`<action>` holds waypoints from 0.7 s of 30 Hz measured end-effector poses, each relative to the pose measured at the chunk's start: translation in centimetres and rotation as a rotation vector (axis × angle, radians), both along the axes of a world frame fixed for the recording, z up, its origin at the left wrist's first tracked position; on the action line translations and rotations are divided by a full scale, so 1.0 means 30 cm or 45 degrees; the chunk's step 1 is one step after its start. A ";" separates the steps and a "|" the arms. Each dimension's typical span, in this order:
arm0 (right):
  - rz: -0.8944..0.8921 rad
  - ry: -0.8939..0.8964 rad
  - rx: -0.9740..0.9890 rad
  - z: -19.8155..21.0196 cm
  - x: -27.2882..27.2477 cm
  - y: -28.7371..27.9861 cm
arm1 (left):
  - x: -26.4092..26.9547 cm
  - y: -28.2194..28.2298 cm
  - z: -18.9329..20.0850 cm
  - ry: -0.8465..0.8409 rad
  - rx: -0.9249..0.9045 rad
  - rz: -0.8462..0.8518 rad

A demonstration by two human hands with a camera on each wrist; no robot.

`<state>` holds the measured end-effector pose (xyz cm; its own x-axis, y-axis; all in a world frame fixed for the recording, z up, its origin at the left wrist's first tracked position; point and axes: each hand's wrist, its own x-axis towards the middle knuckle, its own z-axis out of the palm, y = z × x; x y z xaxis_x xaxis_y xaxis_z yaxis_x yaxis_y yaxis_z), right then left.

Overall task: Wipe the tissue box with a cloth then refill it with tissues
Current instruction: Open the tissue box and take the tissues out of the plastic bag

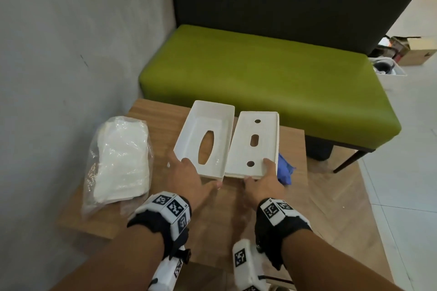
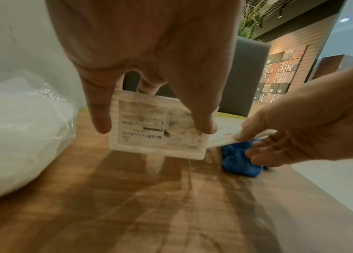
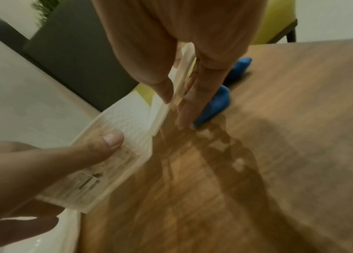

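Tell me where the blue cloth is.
Head view: the blue cloth lies on the wooden table's right side, beside the right hand and partly hidden by the three-holed white panel.

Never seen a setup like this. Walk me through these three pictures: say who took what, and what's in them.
There is no machine here. A person works with two bare hands and wears wrist straps with black-and-white markers and small cameras. The wide picture comes from a head camera looking down. The other two look along each wrist at the fingers. The left hand grips a white tissue box cover, open side up, with an oval slot. The right hand pinches a flat base plate with three holes. Both are lifted off the wooden table. On it lie a clear bag of white tissues and a crumpled blue cloth.
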<state>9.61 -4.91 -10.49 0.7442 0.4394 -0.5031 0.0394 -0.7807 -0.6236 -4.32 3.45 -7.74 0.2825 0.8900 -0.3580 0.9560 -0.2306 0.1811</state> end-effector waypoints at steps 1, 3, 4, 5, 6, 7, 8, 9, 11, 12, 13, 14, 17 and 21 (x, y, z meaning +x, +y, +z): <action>0.026 0.005 -0.028 -0.019 -0.004 -0.013 | -0.006 -0.006 -0.012 0.011 -0.019 0.014; 0.089 0.021 -0.070 -0.050 -0.016 -0.033 | -0.016 -0.010 -0.034 0.041 -0.041 0.024; 0.135 0.013 -0.097 -0.062 -0.021 -0.040 | -0.019 -0.011 -0.042 0.047 -0.049 0.022; 0.182 0.006 -0.132 -0.069 -0.024 -0.043 | -0.023 -0.012 -0.049 0.046 -0.064 0.021; 0.221 -0.001 -0.163 -0.073 -0.024 -0.045 | -0.027 -0.012 -0.055 0.045 -0.083 0.019; 0.251 -0.013 -0.187 -0.072 -0.021 -0.046 | -0.031 -0.013 -0.064 0.052 -0.102 0.014; 0.279 -0.030 -0.206 -0.074 -0.016 -0.046 | -0.034 -0.012 -0.070 0.067 -0.116 0.002; 0.306 -0.052 -0.225 -0.071 -0.012 -0.047 | -0.039 -0.014 -0.076 0.083 -0.123 -0.013; 0.346 -0.132 -0.244 -0.052 -0.008 -0.041 | -0.046 -0.011 -0.077 0.105 -0.123 -0.045; 0.349 -0.188 -0.236 -0.039 -0.007 -0.034 | -0.050 -0.008 -0.070 0.109 -0.119 -0.069; 0.346 -0.251 -0.212 -0.022 -0.008 -0.022 | -0.053 0.000 -0.059 0.106 -0.114 -0.091; 0.351 -0.314 -0.185 0.000 -0.009 -0.007 | -0.056 0.014 -0.044 0.098 -0.105 -0.105; 0.434 -0.453 -0.089 0.076 -0.027 0.066 | -0.070 0.088 0.027 0.039 -0.021 -0.086; 0.662 -0.559 0.047 0.165 -0.103 0.204 | -0.129 0.222 0.088 -0.005 0.048 -0.029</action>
